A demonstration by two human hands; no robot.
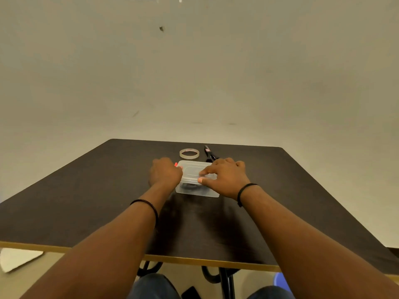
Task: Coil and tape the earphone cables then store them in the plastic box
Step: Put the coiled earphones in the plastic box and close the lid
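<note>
In the middle of the frame, the left hand [165,172] grips the left end of the plastic box [195,190], fingers curled. The right hand [224,178] presses spread fingers on its lid [193,169]. Something dark, probably the earphone cables [190,186], lies inside; I judge only closing remains. Tape roll [189,153] and scissors [209,153] lie behind, unused.

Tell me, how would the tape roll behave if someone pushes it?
The tape roll lies flat on the table, so it would probably slide, not roll. It looks thin and hollow, so likely light. Set on edge, it could roll away.
</note>
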